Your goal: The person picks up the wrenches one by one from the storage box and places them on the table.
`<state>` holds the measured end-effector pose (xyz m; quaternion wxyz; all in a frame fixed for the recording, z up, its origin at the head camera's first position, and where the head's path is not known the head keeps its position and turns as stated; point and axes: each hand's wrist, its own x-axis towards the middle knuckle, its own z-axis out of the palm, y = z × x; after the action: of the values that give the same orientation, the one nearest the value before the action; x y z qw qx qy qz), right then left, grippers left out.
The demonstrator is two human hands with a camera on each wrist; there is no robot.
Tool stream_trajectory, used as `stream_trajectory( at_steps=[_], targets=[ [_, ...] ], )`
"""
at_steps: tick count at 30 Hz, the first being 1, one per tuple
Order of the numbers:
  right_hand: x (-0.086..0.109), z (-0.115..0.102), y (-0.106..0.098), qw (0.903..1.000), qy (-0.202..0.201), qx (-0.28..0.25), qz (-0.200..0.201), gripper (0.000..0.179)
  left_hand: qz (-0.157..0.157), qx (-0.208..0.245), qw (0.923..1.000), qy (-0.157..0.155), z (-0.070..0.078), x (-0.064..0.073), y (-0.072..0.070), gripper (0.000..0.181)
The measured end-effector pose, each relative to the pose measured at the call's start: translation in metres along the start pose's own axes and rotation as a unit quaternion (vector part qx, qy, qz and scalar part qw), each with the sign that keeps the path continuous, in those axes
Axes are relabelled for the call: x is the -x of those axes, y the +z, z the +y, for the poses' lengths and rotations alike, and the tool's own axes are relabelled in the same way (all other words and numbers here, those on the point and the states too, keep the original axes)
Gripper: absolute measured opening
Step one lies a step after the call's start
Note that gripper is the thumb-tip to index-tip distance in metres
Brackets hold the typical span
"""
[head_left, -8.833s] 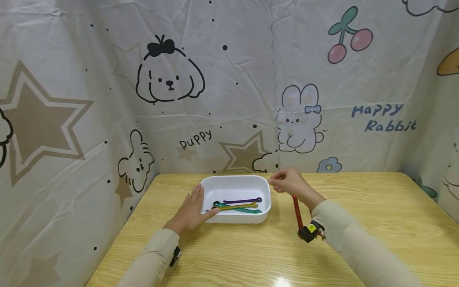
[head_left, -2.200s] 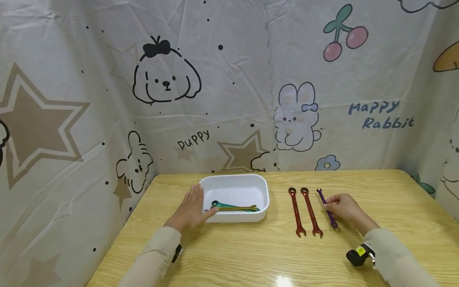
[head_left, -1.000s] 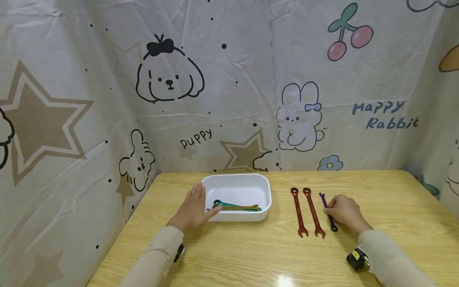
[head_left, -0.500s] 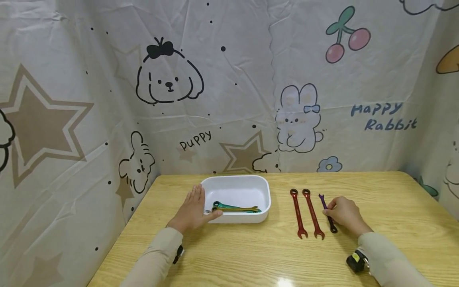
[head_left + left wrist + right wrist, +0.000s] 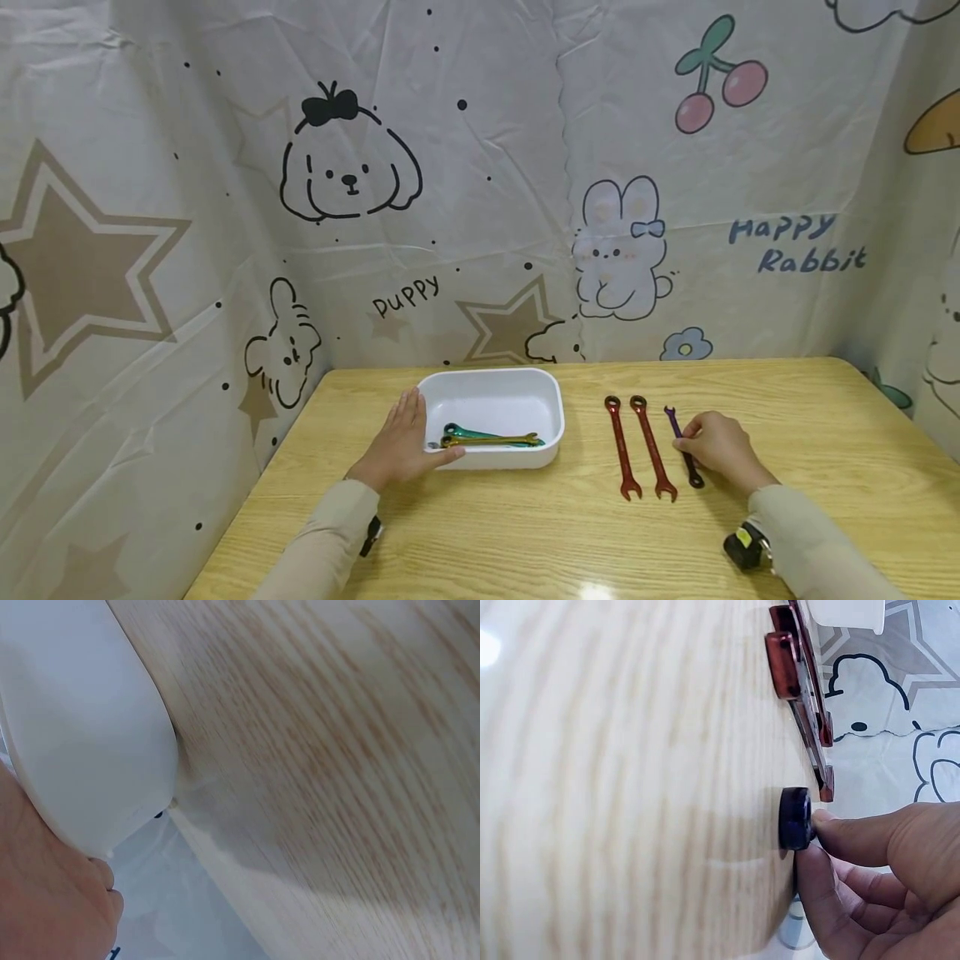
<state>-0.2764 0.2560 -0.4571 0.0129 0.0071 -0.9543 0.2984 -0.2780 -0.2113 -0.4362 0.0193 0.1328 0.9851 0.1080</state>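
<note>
My right hand pinches a small purple combination wrench between thumb and fingers, at the right end of a row on the table. Its ring end points toward me in the right wrist view. Left of it lie two red combination wrenches, side by side. My left hand rests against the left side of a white plastic box, fingers straight and thumb along the front rim. Inside the box, a gold wrench lies across a green wrench; the front wall partly hides them.
The wood-grain table carries everything. A patterned cloth hangs behind it and along both sides. The box stands near the table's back edge, left of the red wrenches.
The purple wrench, earliest in the box, is now on the table right of the red wrenches, with my right hand on it. It has slid slightly toward me. My left hand stays at the box.
</note>
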Motion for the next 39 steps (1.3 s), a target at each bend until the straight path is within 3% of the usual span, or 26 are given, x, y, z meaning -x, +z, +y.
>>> stream_trajectory(
  at_steps=[9, 15, 24, 32, 39],
  targets=[
    [0.002, -0.002, -0.003, 0.9992, 0.017, -0.021, -0.029, 0.022, -0.001, 0.000, 1.0000, -0.005, -0.003, 0.000, 0.001, 0.123],
    [-0.003, -0.014, -0.009, 0.9995, -0.024, -0.006, -0.022, 0.028, -0.001, 0.001, 1.0000, -0.005, -0.004, 0.000, 0.001, 0.124],
    [-0.018, -0.069, -0.009, 0.9956, -0.089, -0.026, -0.012, 0.031, -0.001, 0.006, 1.0000, -0.006, -0.005, -0.002, 0.004, 0.125],
    [-0.033, -0.127, 0.009, 0.9891, -0.123, -0.078, -0.025, 0.025, 0.001, 0.008, 0.9999, -0.007, -0.003, -0.001, 0.002, 0.125],
    [-0.042, -0.170, 0.032, 0.9781, -0.153, -0.126, -0.065, 0.021, 0.000, 0.016, 0.9998, -0.007, -0.004, -0.001, 0.002, 0.125]
  ],
)
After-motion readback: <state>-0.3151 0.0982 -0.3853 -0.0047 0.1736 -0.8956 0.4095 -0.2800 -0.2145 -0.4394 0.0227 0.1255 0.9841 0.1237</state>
